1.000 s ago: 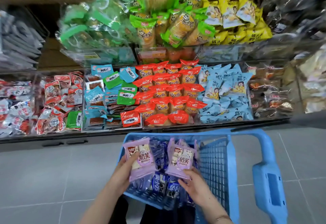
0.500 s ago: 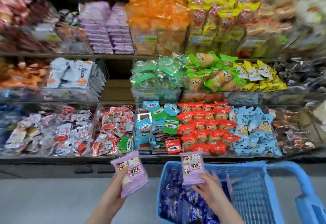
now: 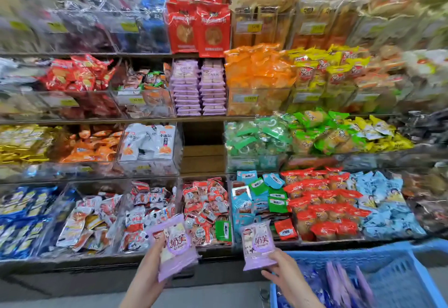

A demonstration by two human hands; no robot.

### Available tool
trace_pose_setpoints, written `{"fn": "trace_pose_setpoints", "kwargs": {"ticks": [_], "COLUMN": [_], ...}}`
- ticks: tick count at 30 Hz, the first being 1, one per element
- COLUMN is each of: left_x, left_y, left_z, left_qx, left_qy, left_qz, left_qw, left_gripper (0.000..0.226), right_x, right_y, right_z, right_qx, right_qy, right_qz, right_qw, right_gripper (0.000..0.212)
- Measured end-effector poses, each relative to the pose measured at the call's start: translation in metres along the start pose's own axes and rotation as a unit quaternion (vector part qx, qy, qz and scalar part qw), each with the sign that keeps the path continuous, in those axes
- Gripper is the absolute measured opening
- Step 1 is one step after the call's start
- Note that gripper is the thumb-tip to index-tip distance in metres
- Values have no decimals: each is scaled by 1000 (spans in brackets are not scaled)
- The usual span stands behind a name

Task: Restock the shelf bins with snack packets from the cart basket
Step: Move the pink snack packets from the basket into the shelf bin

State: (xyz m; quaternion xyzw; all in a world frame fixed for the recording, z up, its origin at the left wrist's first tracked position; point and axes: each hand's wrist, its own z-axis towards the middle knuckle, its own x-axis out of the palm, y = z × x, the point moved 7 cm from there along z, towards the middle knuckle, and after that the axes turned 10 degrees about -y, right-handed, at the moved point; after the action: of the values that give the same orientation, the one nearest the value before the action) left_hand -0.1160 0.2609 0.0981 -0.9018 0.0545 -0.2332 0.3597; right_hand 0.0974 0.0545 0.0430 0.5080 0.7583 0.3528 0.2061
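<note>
Here, the left hand (image 3: 150, 276) is gripping 1 purple packet (image 3: 175, 247), fingers curled around its lower edge, before the lowest bins (image 3: 72, 254); the right hand (image 3: 284, 275) is pinching a 2nd packet (image 3: 258, 244) by its bottom, beside the basket (image 3: 363, 255).

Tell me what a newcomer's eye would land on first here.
The left hand holds one purple packet and the right hand a second purple packet, low in the centre. Matching purple stacks sit higher up, centre. The blue cart basket is at lower right.
</note>
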Motion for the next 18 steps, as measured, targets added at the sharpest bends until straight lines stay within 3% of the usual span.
{"fn": "trace_pose_setpoints", "kwargs": {"ticks": [4, 9, 12, 15, 18], "left_x": [19, 49, 71, 98, 123], "left_y": [-38, -94, -133, -172, -201], "left_z": [18, 60, 88, 111, 128], "left_qx": [1, 30, 59, 93, 107], "left_qy": [22, 32, 41, 49, 74], "left_qz": [24, 28, 52, 32, 15], "left_qw": [999, 999, 996, 994, 991], "left_gripper": [64, 46, 55, 37, 31], "right_x": [27, 69, 99, 131, 160], "right_y": [42, 116, 162, 207, 250], "right_z": [15, 47, 69, 85, 96], "right_qx": [-64, -148, -184, -222, -270], "right_qy": [1, 25, 39, 68, 91], "right_qz": [-63, -121, -129, -141, -149], "right_qw": [996, 981, 974, 962, 947], "right_gripper": [19, 33, 27, 21, 34]}}
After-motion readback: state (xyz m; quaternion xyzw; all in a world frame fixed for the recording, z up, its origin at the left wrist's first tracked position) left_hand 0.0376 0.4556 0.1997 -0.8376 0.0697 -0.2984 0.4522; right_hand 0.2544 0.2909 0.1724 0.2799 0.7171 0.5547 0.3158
